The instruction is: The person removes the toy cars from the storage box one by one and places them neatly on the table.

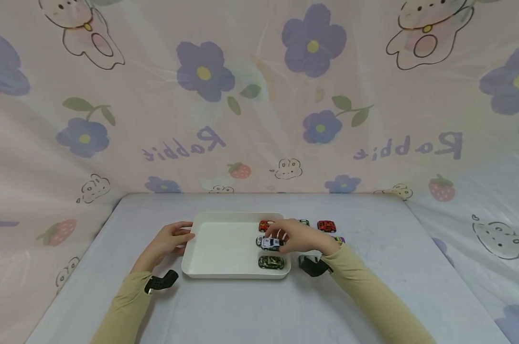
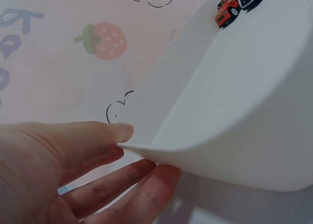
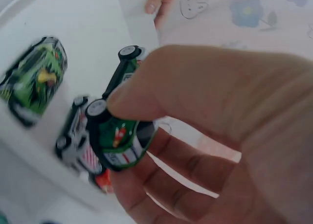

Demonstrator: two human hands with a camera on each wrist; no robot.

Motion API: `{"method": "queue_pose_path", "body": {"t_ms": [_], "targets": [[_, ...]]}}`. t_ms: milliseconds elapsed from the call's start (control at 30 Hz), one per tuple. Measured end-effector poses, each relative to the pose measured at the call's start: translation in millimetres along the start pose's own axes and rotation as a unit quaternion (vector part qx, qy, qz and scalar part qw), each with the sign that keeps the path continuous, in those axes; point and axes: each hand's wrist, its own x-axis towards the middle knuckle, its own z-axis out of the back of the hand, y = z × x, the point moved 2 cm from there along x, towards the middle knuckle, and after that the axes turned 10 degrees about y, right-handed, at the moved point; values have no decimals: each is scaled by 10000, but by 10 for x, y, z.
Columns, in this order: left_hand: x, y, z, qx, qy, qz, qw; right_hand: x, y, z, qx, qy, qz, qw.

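A white tray (image 1: 225,248) lies on the table. My left hand (image 1: 171,240) pinches its left rim, thumb above and fingers below in the left wrist view. My right hand (image 1: 300,236) is over the tray's right side. Between its thumb and fingers it grips a green-and-white toy car (image 3: 120,141), tilted in the right wrist view. Close behind that car, a white toy car (image 3: 78,141) sits in the tray. A green camouflage toy car (image 1: 271,262) stands at the near right of the tray, and a red toy car (image 1: 265,226) at the far right, partly hidden by my fingers.
Right of the tray are a red-and-black toy car (image 1: 326,226), a partly covered white toy car (image 1: 304,222), a purple-and-green toy car (image 1: 339,239) and a grey toy car (image 1: 308,261) behind the wrist camera. A printed curtain (image 1: 259,119) hangs at the table's back edge.
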Motion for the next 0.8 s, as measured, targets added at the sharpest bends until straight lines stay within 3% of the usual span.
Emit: {"method": "queue_pose_path", "body": {"t_ms": [400,800], "targets": [[-15,-29,-8,54,-22,76,10000,-570,-235,146,212,-426,-102,9988],[-2,-11,-1,25,-13,64,10000,-1015,-583,11,299,-459,-422,9976]]}}
